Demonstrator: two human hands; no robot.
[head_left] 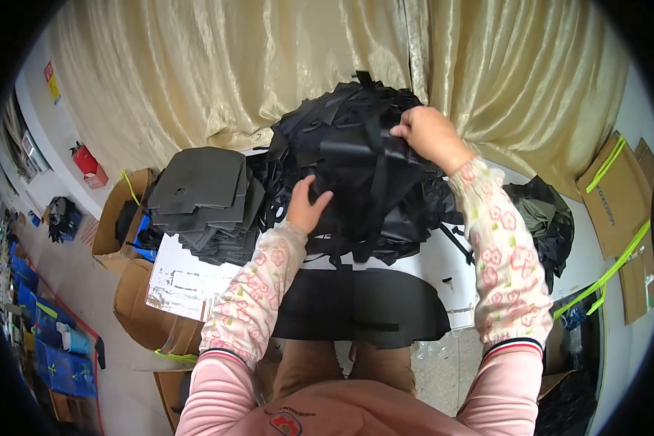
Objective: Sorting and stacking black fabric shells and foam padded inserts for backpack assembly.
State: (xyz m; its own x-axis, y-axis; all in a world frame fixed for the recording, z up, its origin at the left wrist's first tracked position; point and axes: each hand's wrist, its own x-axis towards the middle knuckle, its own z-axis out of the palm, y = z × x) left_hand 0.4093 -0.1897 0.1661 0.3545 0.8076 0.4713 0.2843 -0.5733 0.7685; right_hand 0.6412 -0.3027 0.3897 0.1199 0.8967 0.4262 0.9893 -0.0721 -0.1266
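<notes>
A tall heap of black fabric pieces with straps (316, 120) stands in front of me on the white table (185, 280). At its upper right, my right hand (430, 136) pinches the edge of a black fabric piece (349, 156). My left hand (309, 206) is at the heap's left front, thumb and fingers apart, with nothing visible between them. Nearest to me, a flat black panel (363, 305) lies across the table's front edge and overhangs it. A stack of dark grey sheets (200, 182) rises left of the heap.
Beige curtains (269, 58) hang behind the table. Cardboard boxes (138, 305) stand at the left, and flattened cardboard (614, 200) with green straps leans at the right. A black bag (548, 218) sits on the table's right end. Blue bins (65, 367) line the far left floor.
</notes>
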